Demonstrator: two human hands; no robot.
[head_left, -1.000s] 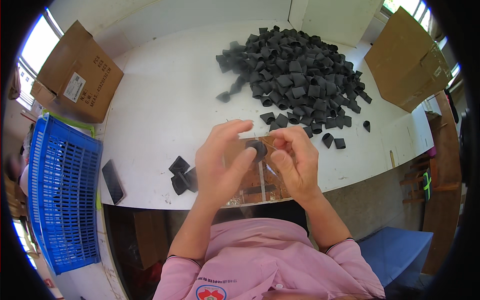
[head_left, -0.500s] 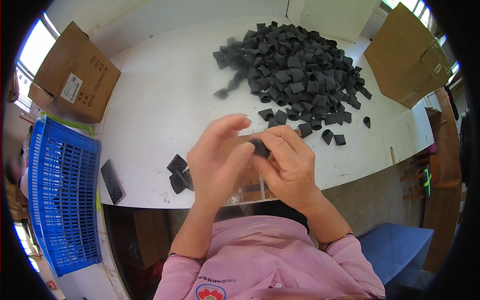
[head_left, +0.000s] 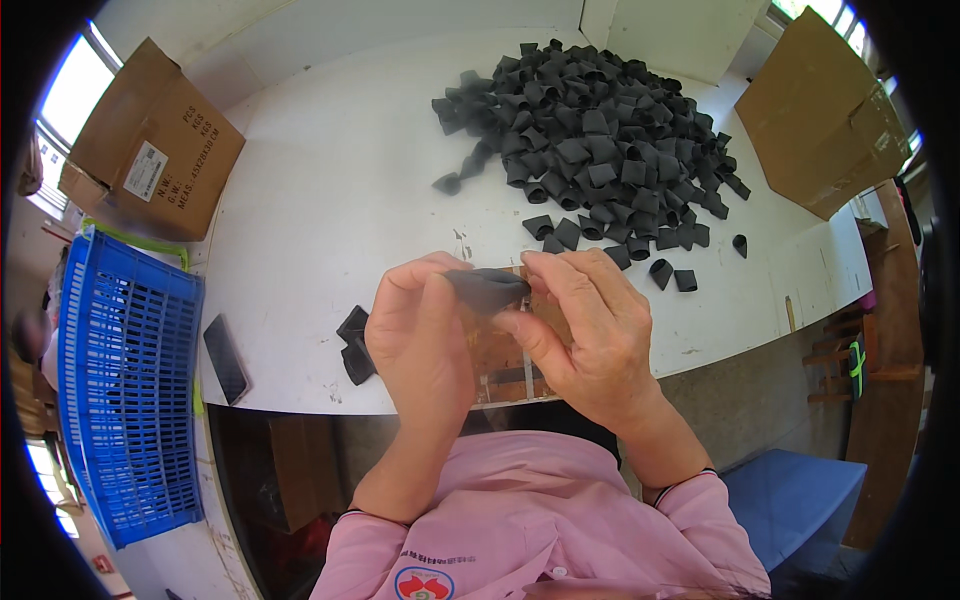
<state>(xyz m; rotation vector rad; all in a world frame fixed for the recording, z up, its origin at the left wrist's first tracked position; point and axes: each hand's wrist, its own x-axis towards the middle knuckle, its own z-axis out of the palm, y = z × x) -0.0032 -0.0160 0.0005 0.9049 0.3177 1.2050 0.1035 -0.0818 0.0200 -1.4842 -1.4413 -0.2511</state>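
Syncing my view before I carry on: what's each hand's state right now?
Left hand: closed, holding the dark grey piece between thumb and fingers.
Right hand: fingers at the piece's right end; whether gripping cannot be told.

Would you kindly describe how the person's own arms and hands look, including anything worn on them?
The left hand and right hand are ungloved, with no ring or watch visible. The forearms are bare below short pink sleeves edged with dark and white trim.

A phone (head_left: 226, 358) lies near a blue basket (head_left: 76, 380) and a cardboard box (head_left: 165, 140).
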